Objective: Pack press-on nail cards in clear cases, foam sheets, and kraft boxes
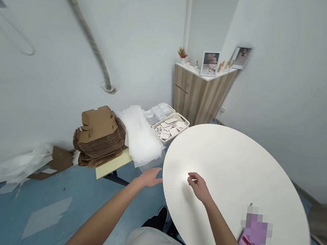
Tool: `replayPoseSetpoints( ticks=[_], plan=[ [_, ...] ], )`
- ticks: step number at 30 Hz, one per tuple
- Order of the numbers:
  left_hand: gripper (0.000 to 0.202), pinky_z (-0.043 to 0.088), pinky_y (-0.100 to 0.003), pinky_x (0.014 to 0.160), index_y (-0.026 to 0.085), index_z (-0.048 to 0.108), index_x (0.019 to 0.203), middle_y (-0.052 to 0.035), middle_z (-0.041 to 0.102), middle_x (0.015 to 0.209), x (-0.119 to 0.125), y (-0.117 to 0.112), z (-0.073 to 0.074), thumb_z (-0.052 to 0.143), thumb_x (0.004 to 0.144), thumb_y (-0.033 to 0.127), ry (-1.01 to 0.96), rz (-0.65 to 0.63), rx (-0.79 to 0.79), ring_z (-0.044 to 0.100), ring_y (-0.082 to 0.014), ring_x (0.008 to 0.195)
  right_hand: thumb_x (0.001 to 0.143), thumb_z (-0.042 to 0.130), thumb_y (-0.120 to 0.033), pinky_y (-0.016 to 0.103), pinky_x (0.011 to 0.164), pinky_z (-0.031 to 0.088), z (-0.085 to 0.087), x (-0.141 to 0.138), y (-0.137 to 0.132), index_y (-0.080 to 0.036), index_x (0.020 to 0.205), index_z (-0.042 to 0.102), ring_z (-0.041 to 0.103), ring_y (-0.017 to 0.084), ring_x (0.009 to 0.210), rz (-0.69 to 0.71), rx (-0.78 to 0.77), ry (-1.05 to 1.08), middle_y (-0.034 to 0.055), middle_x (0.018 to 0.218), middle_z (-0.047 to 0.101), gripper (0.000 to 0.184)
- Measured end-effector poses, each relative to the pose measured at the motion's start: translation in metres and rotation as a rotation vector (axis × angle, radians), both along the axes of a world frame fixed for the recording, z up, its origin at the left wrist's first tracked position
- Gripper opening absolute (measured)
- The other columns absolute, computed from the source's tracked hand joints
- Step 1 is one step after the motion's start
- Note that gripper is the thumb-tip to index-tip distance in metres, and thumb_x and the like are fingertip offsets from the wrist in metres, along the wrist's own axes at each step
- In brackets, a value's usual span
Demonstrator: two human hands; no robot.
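My left hand (151, 177) hangs just off the left edge of the white round table (235, 157), fingers stretched out and holding nothing. Over the table top is my right hand (199, 187); its fingers are loosely bent, with a gap between thumb and fingertips and nothing visible in it. Nearest to the left hand, beyond it, lies a pile of white translucent sheets (140, 135). Left of that pile stands a tall stack of flattened brown cardboard boxes (101, 131) on a pale yellow board.
A white basket of small printed cards (170, 129) sits beside another holding clear plastic packs (158, 112). A partly blurred purple item (252, 241) lies on the table at right. Behind stands a wooden cabinet (192, 88) with picture frames. Plastic wrap (26, 162) lies on the floor.
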State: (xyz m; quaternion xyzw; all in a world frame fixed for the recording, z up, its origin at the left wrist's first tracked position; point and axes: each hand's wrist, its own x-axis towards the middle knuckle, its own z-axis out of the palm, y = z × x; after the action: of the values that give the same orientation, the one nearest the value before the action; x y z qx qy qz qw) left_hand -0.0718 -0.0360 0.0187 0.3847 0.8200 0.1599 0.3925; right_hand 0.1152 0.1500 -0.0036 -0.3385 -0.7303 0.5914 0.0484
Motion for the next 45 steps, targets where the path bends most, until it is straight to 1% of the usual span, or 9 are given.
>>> replayPoseSetpoints(
  ticks=[4,8,14,22,29,33,37,41,45],
  plan=[
    [0.066,0.042,-0.032,0.080,0.021,0.041,0.124,-0.0111,0.051,0.121,-0.033,-0.020,-0.003,0.051,0.068,0.056,-0.024,0.057,-0.100,0.051,-0.0271,0.105,0.069,0.050,-0.039,0.027,0.061,0.044,-0.007,-0.046,0.008,-0.022,0.096,0.057,0.055,0.013,0.068,0.073,-0.031,0.004,0.0024,0.087,0.059,0.032],
    [0.059,0.044,-0.030,0.076,0.018,0.044,0.120,-0.0110,0.056,0.113,-0.072,-0.014,-0.005,0.050,0.071,0.051,0.058,0.163,0.009,0.055,-0.0239,0.096,0.068,0.051,-0.037,0.028,0.061,0.044,-0.016,-0.085,0.007,-0.022,0.094,0.058,0.056,0.013,0.066,0.104,-0.060,0.020,0.0017,0.084,0.061,0.031],
    [0.043,0.042,-0.033,0.084,0.015,0.048,0.114,-0.0114,0.055,0.113,-0.156,0.034,-0.018,0.049,0.077,0.036,0.234,0.139,0.208,0.054,-0.0219,0.098,0.068,0.051,-0.031,0.031,0.071,0.045,-0.032,-0.165,0.008,-0.023,0.090,0.059,0.058,0.016,0.078,0.085,0.057,-0.001,0.0016,0.085,0.063,0.025],
    [0.042,0.036,-0.031,0.093,0.014,0.046,0.116,-0.0106,0.051,0.119,-0.249,0.107,-0.051,0.042,0.075,0.008,0.221,0.024,0.147,0.047,-0.0208,0.110,0.071,0.050,-0.022,0.031,0.076,0.043,-0.050,-0.275,0.013,-0.021,0.102,0.055,0.055,0.019,0.090,0.075,0.272,-0.134,0.0044,0.104,0.060,0.032],
    [0.037,0.039,-0.032,0.084,0.013,0.047,0.112,-0.0121,0.057,0.109,-0.279,0.135,-0.060,0.044,0.075,0.009,0.343,-0.088,0.028,0.051,-0.0234,0.103,0.070,0.049,-0.015,0.032,0.081,0.041,-0.069,-0.326,0.017,-0.017,0.107,0.052,0.054,0.018,0.089,0.023,0.315,-0.213,0.0078,0.106,0.057,0.037],
    [0.033,0.042,-0.031,0.071,0.017,0.050,0.108,-0.0110,0.060,0.099,-0.289,0.130,-0.052,0.046,0.075,0.014,0.373,-0.122,-0.099,0.056,-0.0243,0.091,0.071,0.048,-0.015,0.031,0.079,0.041,-0.079,-0.339,0.018,-0.016,0.108,0.050,0.054,0.016,0.083,-0.032,0.306,-0.225,0.0090,0.109,0.054,0.037],
    [0.022,0.042,-0.030,0.066,0.019,0.059,0.088,-0.0080,0.063,0.082,-0.299,0.131,-0.043,0.038,0.082,0.026,0.221,-0.163,-0.204,0.058,-0.0221,0.079,0.073,0.049,-0.017,0.031,0.076,0.040,-0.086,-0.349,0.022,-0.017,0.106,0.051,0.053,0.016,0.080,-0.068,0.318,-0.236,0.0080,0.102,0.055,0.033],
    [0.030,0.042,-0.031,0.071,0.017,0.057,0.094,-0.0094,0.063,0.087,-0.303,0.142,-0.049,0.033,0.086,0.033,0.299,-0.157,-0.064,0.057,-0.0233,0.086,0.071,0.051,-0.017,0.029,0.074,0.039,-0.093,-0.358,0.023,-0.018,0.103,0.049,0.052,0.017,0.081,-0.118,0.329,-0.248,0.0048,0.091,0.057,0.032],
    [0.032,0.040,-0.029,0.078,0.017,0.047,0.112,-0.0091,0.061,0.099,-0.300,0.144,-0.065,0.042,0.080,0.017,0.240,-0.270,0.034,0.055,-0.0218,0.095,0.070,0.054,-0.019,0.029,0.070,0.038,-0.096,-0.364,0.020,-0.019,0.102,0.046,0.051,0.017,0.080,-0.138,0.361,-0.299,0.0048,0.088,0.056,0.033]
  ],
)
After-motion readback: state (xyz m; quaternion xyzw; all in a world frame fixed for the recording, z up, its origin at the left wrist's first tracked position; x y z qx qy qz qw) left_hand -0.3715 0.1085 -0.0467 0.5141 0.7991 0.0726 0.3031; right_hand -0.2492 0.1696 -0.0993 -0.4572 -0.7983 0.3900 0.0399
